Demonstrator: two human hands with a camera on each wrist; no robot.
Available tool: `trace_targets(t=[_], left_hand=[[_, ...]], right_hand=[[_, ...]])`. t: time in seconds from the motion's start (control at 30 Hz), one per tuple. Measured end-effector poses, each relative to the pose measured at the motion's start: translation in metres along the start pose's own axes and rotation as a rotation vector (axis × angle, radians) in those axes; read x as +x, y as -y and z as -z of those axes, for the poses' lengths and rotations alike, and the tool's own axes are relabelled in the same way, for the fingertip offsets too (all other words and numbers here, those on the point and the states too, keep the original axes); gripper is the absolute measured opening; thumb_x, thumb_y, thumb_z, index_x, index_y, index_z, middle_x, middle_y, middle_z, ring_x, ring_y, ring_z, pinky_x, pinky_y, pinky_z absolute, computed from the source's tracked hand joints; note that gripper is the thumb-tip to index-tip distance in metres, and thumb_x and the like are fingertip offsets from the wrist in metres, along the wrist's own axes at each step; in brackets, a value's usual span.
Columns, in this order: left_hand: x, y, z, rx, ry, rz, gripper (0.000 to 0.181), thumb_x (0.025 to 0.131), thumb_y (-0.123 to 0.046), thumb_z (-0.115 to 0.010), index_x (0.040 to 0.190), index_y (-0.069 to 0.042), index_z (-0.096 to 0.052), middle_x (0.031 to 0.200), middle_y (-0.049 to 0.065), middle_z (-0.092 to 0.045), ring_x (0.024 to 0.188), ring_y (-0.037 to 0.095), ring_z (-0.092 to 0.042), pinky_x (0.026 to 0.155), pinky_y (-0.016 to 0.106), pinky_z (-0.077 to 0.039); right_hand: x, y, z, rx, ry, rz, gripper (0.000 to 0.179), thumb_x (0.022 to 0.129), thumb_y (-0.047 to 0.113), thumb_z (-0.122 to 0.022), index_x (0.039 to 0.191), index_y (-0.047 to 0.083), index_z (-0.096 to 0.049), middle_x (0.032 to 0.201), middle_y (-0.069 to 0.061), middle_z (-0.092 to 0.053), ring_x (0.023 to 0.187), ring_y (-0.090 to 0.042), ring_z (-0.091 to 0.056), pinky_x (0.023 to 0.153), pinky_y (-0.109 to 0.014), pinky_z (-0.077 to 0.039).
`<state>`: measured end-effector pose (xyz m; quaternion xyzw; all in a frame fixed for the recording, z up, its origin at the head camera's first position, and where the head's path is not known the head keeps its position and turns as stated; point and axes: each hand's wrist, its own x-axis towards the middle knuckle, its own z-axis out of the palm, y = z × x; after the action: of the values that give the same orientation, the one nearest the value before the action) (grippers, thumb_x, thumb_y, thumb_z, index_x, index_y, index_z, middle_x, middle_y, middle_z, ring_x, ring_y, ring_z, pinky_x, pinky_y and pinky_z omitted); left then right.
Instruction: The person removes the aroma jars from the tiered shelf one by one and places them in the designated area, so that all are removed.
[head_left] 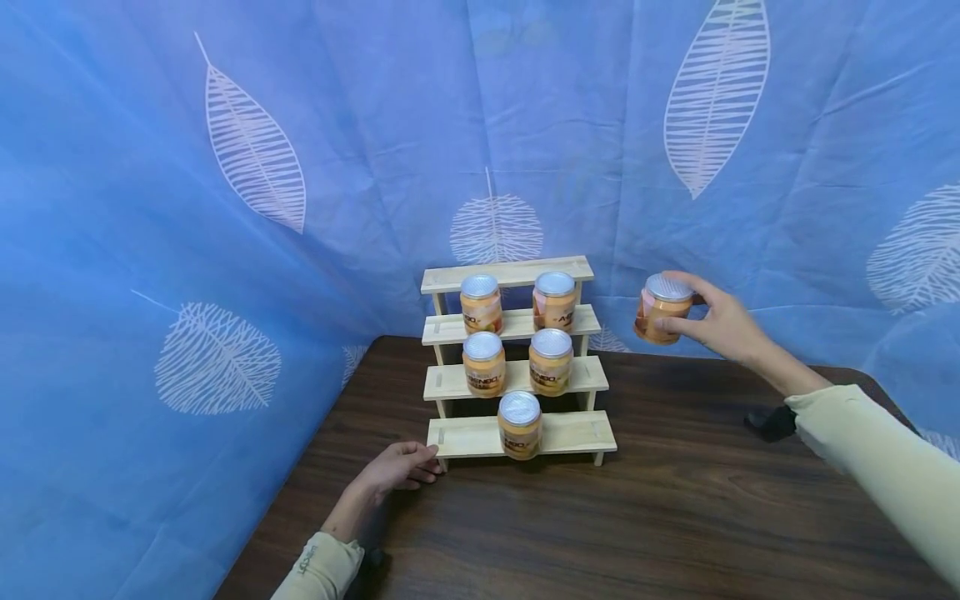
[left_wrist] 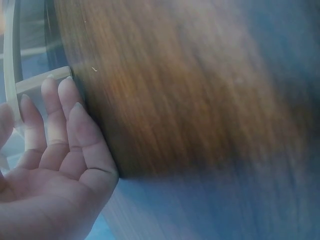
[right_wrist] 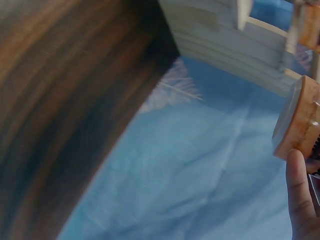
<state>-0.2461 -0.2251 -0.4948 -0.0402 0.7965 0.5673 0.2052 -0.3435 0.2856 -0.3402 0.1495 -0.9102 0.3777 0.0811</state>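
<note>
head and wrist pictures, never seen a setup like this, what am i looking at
There is no machine, just a person's bare left hand and right hand. The wide picture comes from a camera worn on the head, looking forward and down; the other two come from cameras worn on the wrists. On the dark table stands a stepped wooden rack bearing five jars: two, two and one on its lower three steps. The left hand holds the rack's lowest step at its left end. The right hand grips a sixth jar in the air.

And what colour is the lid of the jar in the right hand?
Silvery grey; the lid of that jar shows best in the head view.
</note>
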Motion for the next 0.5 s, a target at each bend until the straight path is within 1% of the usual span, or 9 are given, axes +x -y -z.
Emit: trace_targets(t=[0.2,0.27,0.4,0.47,0.5], left_hand=[[0.001,0.002,0.0,0.002,-0.009,-0.002,0.035,0.101,-0.041,-0.057,0.097,-0.007,-0.063,0.095,0.003,-0.076,0.085,0.013,-0.071,0.075,0.031,-0.052],[0.001,0.002,0.0,0.006,-0.009,-0.004,0.036,0.101,-0.041,-0.057,0.098,-0.006,-0.063,0.096,0.004,-0.076,0.085,0.014,-0.071,0.075,0.031,-0.052],[0.0,0.001,0.001,0.009,0.002,-0.012,0.038,0.102,-0.042,-0.057,0.1,-0.005,-0.064,0.099,0.006,-0.076,0.086,0.015,-0.072,0.076,0.031,-0.052],[0.0,0.001,0.001,0.006,0.003,-0.016,0.039,0.101,-0.043,-0.056,0.101,-0.004,-0.064,0.099,0.006,-0.076,0.087,0.016,-0.072,0.076,0.032,-0.052],[-0.001,0.0,0.001,0.005,0.003,-0.018,0.039,0.101,-0.043,-0.056,0.101,-0.004,-0.064,0.1,0.006,-0.076,0.087,0.016,-0.072,0.075,0.032,-0.052]], right_hand=[[-0.007,-0.022,-0.02,0.022,0.008,-0.02,0.079,0.091,0.04,-0.074,0.156,0.024,-0.032,0.144,-0.023,-0.043,0.119,-0.04,-0.047,0.065,-0.039,-0.047],[-0.009,-0.029,-0.026,0.018,0.008,-0.017,0.08,0.091,0.041,-0.073,0.157,0.023,-0.031,0.145,-0.024,-0.042,0.12,-0.042,-0.047,0.067,-0.042,-0.047],[-0.013,-0.043,-0.036,0.011,-0.005,-0.008,0.08,0.092,0.042,-0.072,0.157,0.022,-0.031,0.146,-0.026,-0.042,0.122,-0.044,-0.047,0.078,-0.051,-0.047],[-0.014,-0.05,-0.04,0.021,-0.011,-0.014,0.08,0.092,0.043,-0.072,0.157,0.022,-0.031,0.147,-0.025,-0.041,0.122,-0.044,-0.047,0.079,-0.053,-0.047],[-0.015,-0.052,-0.043,0.028,-0.01,-0.016,0.08,0.092,0.043,-0.072,0.157,0.021,-0.031,0.147,-0.025,-0.041,0.122,-0.044,-0.046,0.078,-0.051,-0.048]])
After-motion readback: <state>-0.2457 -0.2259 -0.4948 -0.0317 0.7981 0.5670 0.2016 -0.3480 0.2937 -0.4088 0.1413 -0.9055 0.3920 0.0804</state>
